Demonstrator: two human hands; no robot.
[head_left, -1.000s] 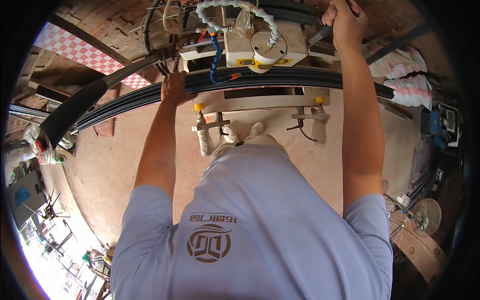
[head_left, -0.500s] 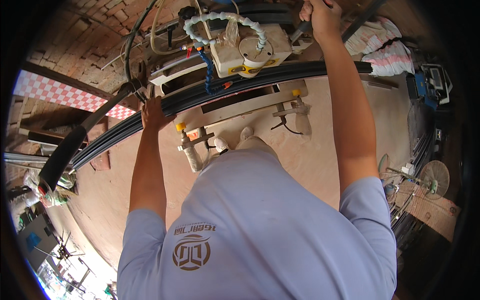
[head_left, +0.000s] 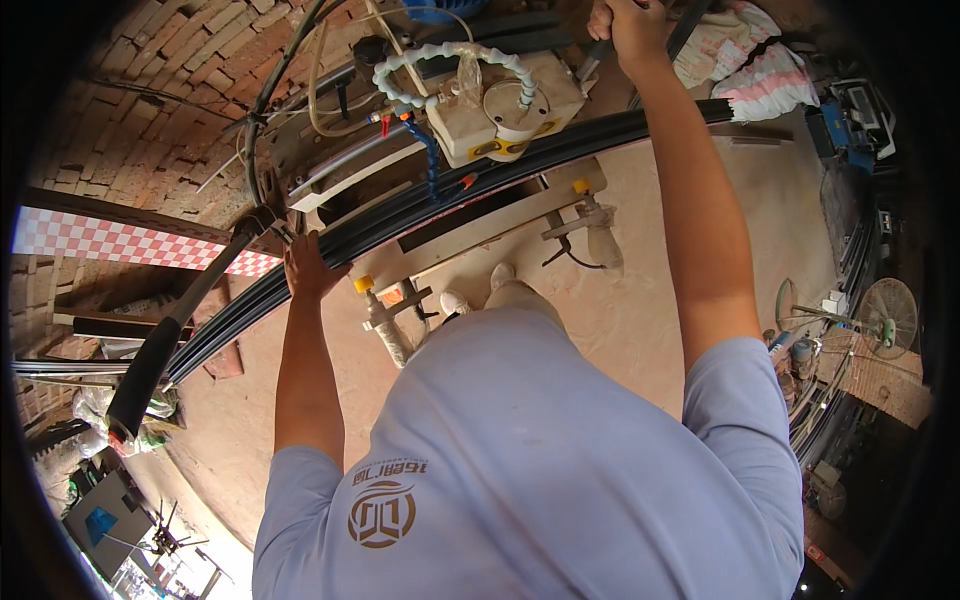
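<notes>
Two hands are working on one long job here. The left hand (head_left: 312,268) is lying flat, fingers closed down over the bundle of long black plastic pipes (head_left: 400,215) that is running across the cream-coloured metal machine bed (head_left: 480,225). The right hand (head_left: 625,22) is reaching far up and is wrapped shut around a dark lever-like handle (head_left: 590,55) at the top edge — how much of it the fingers are enclosing I cannot tell, as the rim is cutting it off.

Compared with a second ago, the whole scene is swinging: the pipes, nearly level before, are now slanting up to the right, and the red-and-white checked sheet (head_left: 120,245) is sliding from the upper left down to the middle left. The left hand is staying on the same pipe bundle and the right hand on the same handle, so it reads as the head turning rather than the hands shifting — the grip on the work is holding steady.

The cream box-shaped cutting head with the round disc (head_left: 510,105) is sitting just above the pipes, with a pale segmented coolant hose (head_left: 440,55) arching over it. A brick wall (head_left: 130,110) is curving behind, a small standing fan (head_left: 885,315) is sitting on the earthen floor (head_left: 640,310) to the right, and striped cloth bundles (head_left: 755,70) are lying near the pipes' far end.
</notes>
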